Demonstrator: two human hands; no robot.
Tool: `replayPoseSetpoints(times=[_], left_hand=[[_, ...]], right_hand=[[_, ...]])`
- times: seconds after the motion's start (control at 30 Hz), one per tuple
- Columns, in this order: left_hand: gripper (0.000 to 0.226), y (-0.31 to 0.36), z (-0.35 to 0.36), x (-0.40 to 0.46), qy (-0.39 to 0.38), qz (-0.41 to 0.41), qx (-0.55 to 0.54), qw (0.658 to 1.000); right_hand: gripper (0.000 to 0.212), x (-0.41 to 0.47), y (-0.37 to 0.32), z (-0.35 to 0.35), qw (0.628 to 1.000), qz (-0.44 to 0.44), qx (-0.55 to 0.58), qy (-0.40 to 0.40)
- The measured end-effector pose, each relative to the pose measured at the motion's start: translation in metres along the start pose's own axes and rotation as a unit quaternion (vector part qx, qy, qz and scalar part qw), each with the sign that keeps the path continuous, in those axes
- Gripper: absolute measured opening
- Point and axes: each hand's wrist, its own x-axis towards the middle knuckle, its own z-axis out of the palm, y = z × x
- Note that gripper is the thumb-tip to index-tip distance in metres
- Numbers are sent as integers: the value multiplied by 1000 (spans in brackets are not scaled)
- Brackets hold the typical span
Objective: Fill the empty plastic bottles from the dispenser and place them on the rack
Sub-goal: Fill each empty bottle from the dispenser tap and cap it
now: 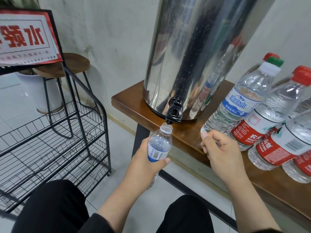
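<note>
Under the black tap (174, 113) of the stainless steel dispenser (193, 52), near the centre of the view, the left hand (145, 161) holds an uncapped plastic bottle (159, 145) with a blue and white label; its fingers and thumb are curled round the body, and the open mouth sits just below the spout. The bottle is tilted a little, with its neck toward 1 o'clock. A thin stream of water seems to enter the mouth, but I cannot tell this for sure. At 3 o'clock from this bottle, the right hand (218, 150) hovers over the edge of the wooden table (127, 100) with fingers loosely curled; whether it pinches something small, I cannot tell. The two hands are apart. The dispenser stands on the table, and at 3 o'clock from it there is a group of capped bottles: one blue-label bottle (239, 100) with a green cap, and several red-label bottles (262, 125) with red caps, close together and leaning in the wide view. At 9 o'clock, on the floor, stands a black wire rack (55, 137) with several shelves. Above it, at 10 o'clock, a red and white sign (27, 37) is fixed. Behind the rack is a round wooden stool (67, 64). Black trousers (55, 211) fill the bottom at 6 o'clock.
</note>
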Motion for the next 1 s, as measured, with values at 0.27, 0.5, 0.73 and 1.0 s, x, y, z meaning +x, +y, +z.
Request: replayPoseSetpoints(times=[0.27, 0.5, 0.73, 1.0], left_hand=[[63, -2, 1, 1, 0, -3, 3, 1000], [64, -1, 2, 0, -2, -6, 4, 1000], [65, -1, 1, 0, -3, -8, 5, 1000], [64, -1, 1, 0, -4, -7, -1, 1000]], right_hand=[[44, 0, 3, 0, 1000, -3, 12, 1], [44, 0, 0, 0, 1000, -1, 4, 1], [43, 0, -1, 0, 1000, 1, 7, -1], [43, 0, 0, 0, 1000, 1, 5, -1]])
